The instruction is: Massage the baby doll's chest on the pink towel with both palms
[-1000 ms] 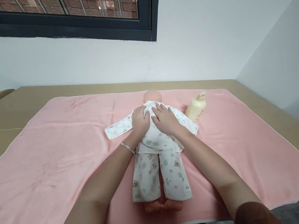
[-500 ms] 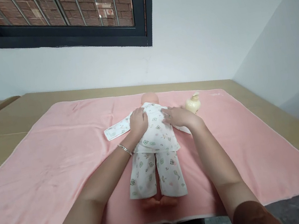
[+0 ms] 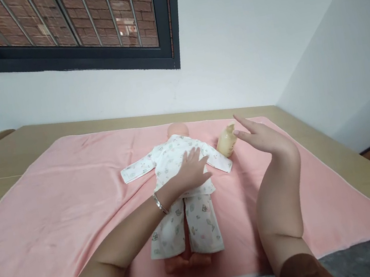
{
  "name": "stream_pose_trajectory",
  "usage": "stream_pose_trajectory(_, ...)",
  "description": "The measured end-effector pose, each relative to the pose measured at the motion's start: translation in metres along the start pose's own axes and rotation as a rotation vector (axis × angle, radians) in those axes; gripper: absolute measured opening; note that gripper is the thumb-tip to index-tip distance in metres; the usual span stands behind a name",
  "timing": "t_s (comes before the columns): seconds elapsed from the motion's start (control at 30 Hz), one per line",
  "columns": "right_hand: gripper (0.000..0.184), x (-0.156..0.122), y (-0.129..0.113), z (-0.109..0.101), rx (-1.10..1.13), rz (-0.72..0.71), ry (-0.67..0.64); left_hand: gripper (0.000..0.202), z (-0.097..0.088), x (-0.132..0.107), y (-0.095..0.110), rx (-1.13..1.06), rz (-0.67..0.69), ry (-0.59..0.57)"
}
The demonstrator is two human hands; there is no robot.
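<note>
A baby doll (image 3: 177, 130) lies on the pink blanket (image 3: 84, 198), its face hidden from me. It wears a white printed top (image 3: 167, 160) and matching trousers (image 3: 203, 225), with bare feet showing at the near end. My left hand (image 3: 195, 167) is over the lower back of the top, fingers spread and nothing gripped. To the right, my right hand (image 3: 262, 135) is raised with its fingers stretched out. Its fingertips are beside a cream-coloured pump bottle (image 3: 226, 141), which stands tilted in view by the doll's right-hand sleeve. Whether they touch it I cannot tell.
The blanket covers much of a wooden table (image 3: 312, 136). Behind it is a white wall (image 3: 228, 55) with a dark-framed barred window (image 3: 87, 60). The blanket's near edge hangs by the table's front.
My right hand has left the doll's top and moved right to the pump bottle. My left hand has shifted right and nearer across the top, opening its fingers. The view has tilted slightly.
</note>
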State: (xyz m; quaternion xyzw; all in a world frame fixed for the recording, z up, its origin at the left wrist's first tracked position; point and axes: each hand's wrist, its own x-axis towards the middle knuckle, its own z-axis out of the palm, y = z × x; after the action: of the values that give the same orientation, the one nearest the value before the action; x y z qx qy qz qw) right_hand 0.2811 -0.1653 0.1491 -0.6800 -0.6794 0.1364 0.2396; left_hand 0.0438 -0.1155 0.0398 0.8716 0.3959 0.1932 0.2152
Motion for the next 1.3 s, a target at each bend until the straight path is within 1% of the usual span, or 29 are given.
stream_pose_trajectory(0.07, 0.064, 0.004, 0.003, 0.002, -0.002, 0.013, 0.031, 0.044, -0.003, 0.015, 0.018, -0.363, -0.005, -0.095)
stream_pose_trajectory(0.13, 0.064, 0.011, 0.004, 0.007, -0.011, 0.024, 0.023, 0.033, -0.005, 0.037, 0.035, -0.812, -0.06, -0.128)
stream_pose_trajectory(0.17, 0.064, 0.015, 0.004, 0.01, -0.015, 0.03, 0.008, 0.029, -0.005, 0.049, 0.041, -1.031, -0.133, -0.129)
stream_pose_trajectory(0.2, 0.063, 0.019, 0.004, 0.013, -0.018, 0.03, -0.009, 0.029, -0.005, 0.061, 0.046, -1.234, -0.235, -0.126)
stream_pose_trajectory(0.23, 0.062, 0.024, 0.004, 0.016, -0.02, 0.022, -0.019, 0.034, -0.005, 0.073, 0.05, -1.427, -0.363, -0.13)
stream_pose_trajectory(0.27, 0.061, 0.028, 0.005, 0.02, -0.02, 0.005, -0.019, 0.038, -0.004, 0.084, 0.053, -1.585, -0.458, -0.113)
stream_pose_trajectory(0.3, 0.061, 0.031, 0.005, 0.023, -0.021, -0.017, -0.01, 0.041, -0.004, 0.093, 0.055, -1.705, -0.52, -0.073)
stream_pose_trajectory(0.37, 0.061, 0.037, 0.005, 0.028, -0.036, -0.058, 0.009, 0.048, -0.004, 0.106, 0.058, -1.86, -0.58, 0.012)
stream_pose_trajectory(0.43, 0.061, 0.041, 0.004, 0.031, -0.072, -0.061, 0.01, 0.054, -0.004, 0.113, 0.059, -1.931, -0.59, 0.062)
stream_pose_trajectory(0.5, 0.055, 0.044, 0.002, 0.033, -0.119, -0.036, 0.012, 0.06, -0.004, 0.116, 0.059, -1.968, -0.592, 0.072)
stream_pose_trajectory(0.63, 0.04, 0.049, 0.001, 0.035, -0.174, -0.001, 0.072, 0.061, -0.003, 0.116, 0.056, -1.995, -0.595, 0.074)
stream_pose_trajectory(0.77, 0.039, 0.053, 0.003, 0.039, -0.214, 0.023, 0.135, 0.061, -0.004, 0.11, 0.051, -1.973, -0.619, 0.045)
stream_pose_trajectory(0.9, 0.037, 0.052, -0.004, 0.044, -0.244, 0.063, 0.158, 0.059, -0.009, 0.092, 0.047, -1.948, -0.632, 0.004)
stream_pose_trajectory(1.0, 0.037, 0.05, -0.016, 0.048, -0.293, 0.103, 0.15, 0.058, -0.016, 0.073, 0.045, -1.968, -0.614, -0.037)
stream_pose_trajectory(1.13, 0.043, 0.047, -0.032, 0.053, -0.335, 0.14, 0.149, 0.054, -0.028, 0.046, 0.041, -1.984, -0.594, -0.071)
stream_pose_trajectory(1.2, 0.046, 0.042, -0.041, 0.055, -0.329, 0.115, 0.152, 0.053, -0.033, 0.034, 0.037, -1.977, -0.584, -0.083)
stream_pose_trajectory(1.3, 0.051, 0.031, -0.059, 0.061, -0.272, -0.007, 0.181, 0.05, -0.042, 0.02, 0.031, -1.964, -0.569, -0.056)
